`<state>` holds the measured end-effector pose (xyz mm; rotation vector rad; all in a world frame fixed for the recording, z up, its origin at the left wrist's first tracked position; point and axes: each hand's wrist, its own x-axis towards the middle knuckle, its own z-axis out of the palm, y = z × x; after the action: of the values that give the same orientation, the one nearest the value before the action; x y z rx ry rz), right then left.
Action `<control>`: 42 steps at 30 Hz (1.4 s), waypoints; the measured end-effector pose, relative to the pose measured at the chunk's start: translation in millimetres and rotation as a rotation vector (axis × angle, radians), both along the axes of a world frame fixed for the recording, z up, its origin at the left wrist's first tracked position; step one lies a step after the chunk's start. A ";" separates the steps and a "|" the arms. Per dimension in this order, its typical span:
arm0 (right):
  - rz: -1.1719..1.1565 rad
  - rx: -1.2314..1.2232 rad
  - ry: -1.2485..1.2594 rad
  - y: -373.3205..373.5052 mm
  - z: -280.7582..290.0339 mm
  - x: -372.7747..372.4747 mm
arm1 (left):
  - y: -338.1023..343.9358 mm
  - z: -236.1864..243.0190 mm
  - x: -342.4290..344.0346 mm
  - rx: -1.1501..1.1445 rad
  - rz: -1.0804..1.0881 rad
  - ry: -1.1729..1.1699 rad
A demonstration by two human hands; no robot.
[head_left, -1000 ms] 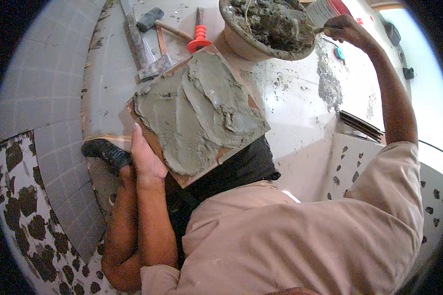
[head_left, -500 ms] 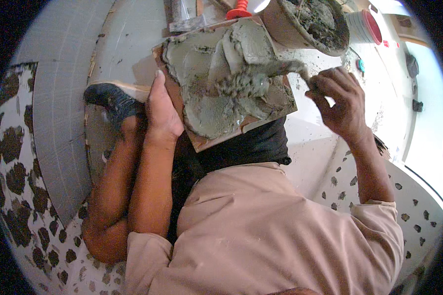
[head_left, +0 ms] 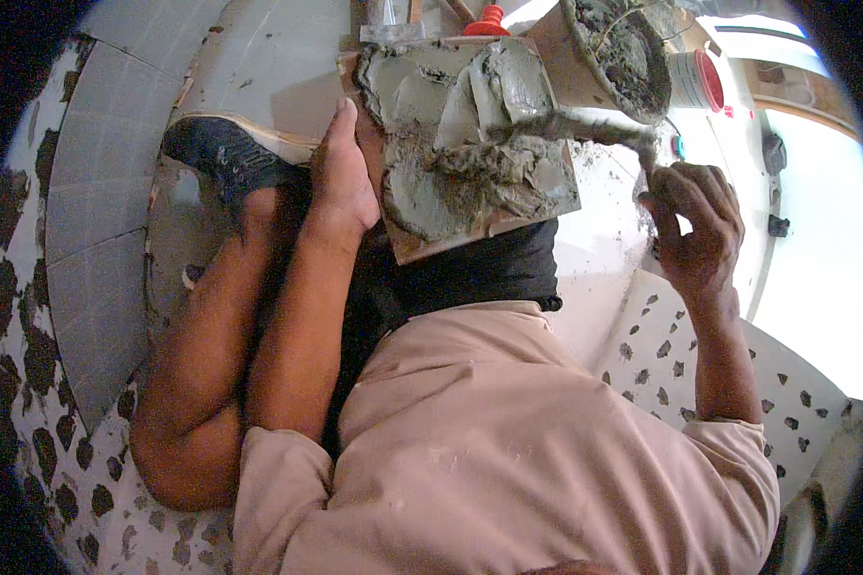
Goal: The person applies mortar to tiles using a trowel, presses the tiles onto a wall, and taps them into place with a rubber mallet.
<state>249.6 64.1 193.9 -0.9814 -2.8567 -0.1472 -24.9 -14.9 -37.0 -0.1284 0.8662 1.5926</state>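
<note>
My left hand [head_left: 343,182] grips a reddish-brown tile [head_left: 369,153] by its left edge, thumb up along the side. Its other fingers are hidden below. Wet grey mortar [head_left: 412,187] covers most of the tile's upward face, uneven and ridged. My right hand [head_left: 702,225] is closed round the handle end of a mortar-caked trowel [head_left: 594,127]. The trowel reaches left over the tile; its blade lies low against the mortar and is hard to tell from it. The tile is held above my lap, its near edge by my black shorts.
Just beyond the tile's right corner stands a bucket [head_left: 566,57] of grey mortar. Next to it is a white tub [head_left: 686,81] with a red rim. A red ribbed object [head_left: 486,21] sits behind the tile. Grey tiles [head_left: 101,182] and dark mortar dabs line the left side.
The trowel and my right hand have moved right and nearer to me. A rough mound of mortar now shows across the tile's middle. The tile appears slightly turned.
</note>
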 end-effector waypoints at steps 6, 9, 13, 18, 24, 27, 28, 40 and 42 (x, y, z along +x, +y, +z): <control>-0.520 -0.554 -0.152 -5.2 20.7 -10.8 | -2.7 22.3 4.4 -0.017 0.007 0.062; -0.461 -0.541 -0.446 -8.8 10.3 -15.9 | -1.5 16.6 0.3 0.025 -0.017 0.057; -0.459 -0.430 -0.500 -8.7 14.0 -12.0 | -5.2 40.3 4.8 -0.077 0.013 0.090; -0.566 -0.780 -0.220 -15.5 10.0 -13.7 | -4.2 37.0 4.3 -0.101 0.034 0.141; -0.354 -0.370 -0.409 -36.0 4.1 -37.5 | -2.1 1.9 1.4 -0.044 0.021 0.090; -0.376 -0.219 -0.526 -22.5 4.0 -28.8 | -1.1 1.0 2.7 -0.008 0.025 0.082; -0.434 -0.296 -0.532 -17.7 5.1 -23.5 | -0.6 5.3 2.9 -0.047 0.027 0.122; -0.496 -0.672 -0.280 -52.1 -15.6 -22.4 | 1.1 -8.6 -1.2 -0.113 -0.015 0.199; -0.367 -0.589 -0.238 -55.9 -16.2 -25.1 | -2.5 -10.5 0.0 -0.087 -0.012 0.141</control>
<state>224.5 8.2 177.7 -1.6905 -2.9497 0.6225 -24.9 -17.4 -47.5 -0.0729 1.0450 1.5672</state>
